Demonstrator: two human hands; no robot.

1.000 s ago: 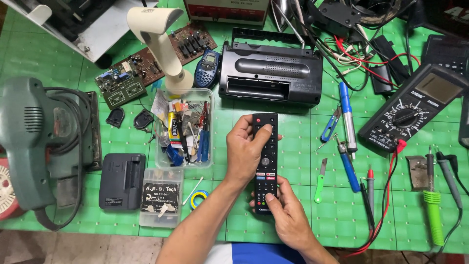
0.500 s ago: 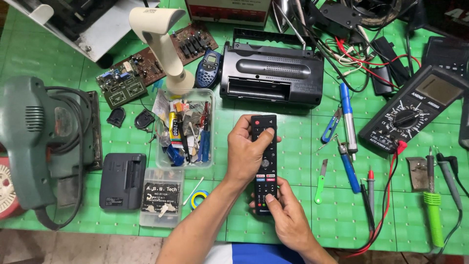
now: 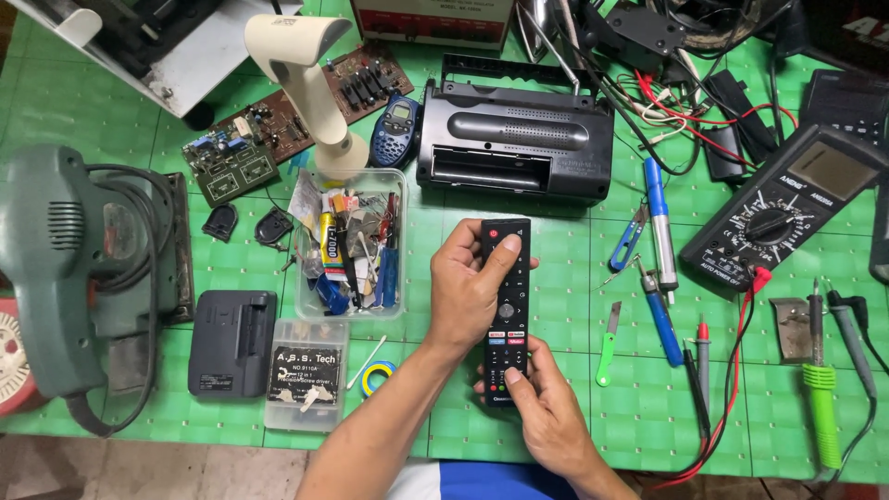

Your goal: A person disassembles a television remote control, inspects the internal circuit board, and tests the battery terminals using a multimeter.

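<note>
Nothing much has shifted since the earlier frames: both hands keep the same hold on the remote [image 3: 505, 310], which lies lengthwise over the green mat [image 3: 565, 268], just below the black radio [image 3: 515, 142].

From the head camera, the left hand [image 3: 468, 292] wraps the remote's upper half from the left, fingers curled shut around it, thumb laid on the buttons near the top. The right hand [image 3: 546, 417] cups the lower end, its thumb pressed on the face near the bottom edge. A clear tray [image 3: 352, 245] of small parts sits just left of the left hand. A multimeter [image 3: 787, 208] lies well apart to the right, with a blue pen [image 3: 659, 222] between it and the remote.
</note>
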